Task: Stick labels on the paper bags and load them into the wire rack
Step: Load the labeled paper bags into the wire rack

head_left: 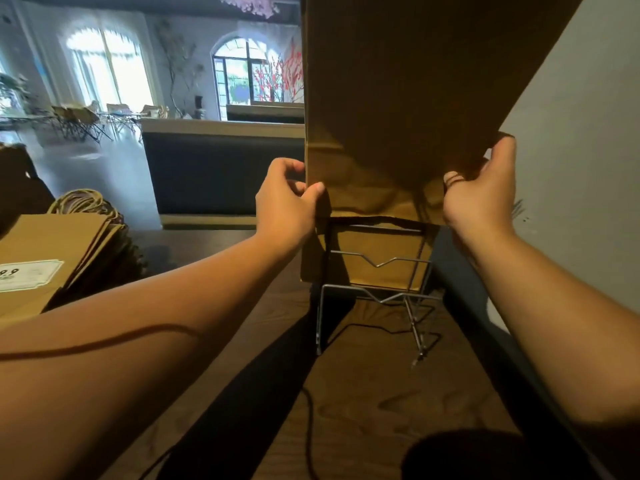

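A large brown paper bag (408, 81) stands upright, its lower end dropping into the wire rack (377, 271) on the dark wooden table (363, 393). My left hand (287, 202) pinches the bag's left edge with thumb and fingers. My right hand (481, 192) grips the bag's right edge, thumb on top. The rack's metal wires cross in front of brown bag paper inside it. A stack of flat brown bags (52, 251) lies at the left, the top one carrying a white price label (27, 273).
Twisted paper handles (83, 202) stick out behind the stack. A black cord (308, 427) runs across the table towards me. A grey wall (581, 150) closes the right side. Beyond the table stands a dark counter (221, 168).
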Demonstrator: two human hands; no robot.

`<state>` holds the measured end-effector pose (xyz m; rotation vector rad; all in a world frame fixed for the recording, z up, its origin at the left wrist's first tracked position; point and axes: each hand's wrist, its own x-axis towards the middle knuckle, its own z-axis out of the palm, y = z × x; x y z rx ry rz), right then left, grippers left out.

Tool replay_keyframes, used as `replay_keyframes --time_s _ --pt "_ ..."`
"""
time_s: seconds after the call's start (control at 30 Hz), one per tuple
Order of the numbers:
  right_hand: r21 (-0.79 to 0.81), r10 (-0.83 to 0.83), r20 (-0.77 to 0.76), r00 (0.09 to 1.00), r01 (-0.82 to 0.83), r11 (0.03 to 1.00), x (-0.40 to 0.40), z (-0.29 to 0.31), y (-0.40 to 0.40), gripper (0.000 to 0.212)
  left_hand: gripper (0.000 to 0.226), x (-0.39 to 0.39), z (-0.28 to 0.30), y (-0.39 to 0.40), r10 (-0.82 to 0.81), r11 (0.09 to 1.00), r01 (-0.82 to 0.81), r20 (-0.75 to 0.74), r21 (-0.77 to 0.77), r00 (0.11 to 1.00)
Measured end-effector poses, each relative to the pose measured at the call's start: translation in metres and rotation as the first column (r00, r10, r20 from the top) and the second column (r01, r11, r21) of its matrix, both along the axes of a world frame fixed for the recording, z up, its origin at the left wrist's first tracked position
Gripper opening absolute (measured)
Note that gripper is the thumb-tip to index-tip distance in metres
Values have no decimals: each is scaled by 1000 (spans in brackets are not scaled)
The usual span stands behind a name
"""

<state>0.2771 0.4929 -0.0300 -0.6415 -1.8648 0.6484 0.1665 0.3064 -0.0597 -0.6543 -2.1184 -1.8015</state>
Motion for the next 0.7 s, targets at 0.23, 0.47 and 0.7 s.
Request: replay_keyframes --time_s 0.23,0.47,0.7 --pt "-75 58 -131 990 -68 995 -8 -24 6 34 21 -7 -13 7 78 997 -78 -31 -19 996" --pt "-58 230 -199 953 -245 968 -10 -29 16 39 16 -14 -12 11 79 996 -83 -97 -37 992" --pt "88 88 -205 975 -72 994 -18 -35 16 42 13 -22 -14 12 80 996 -84 -85 -40 993"
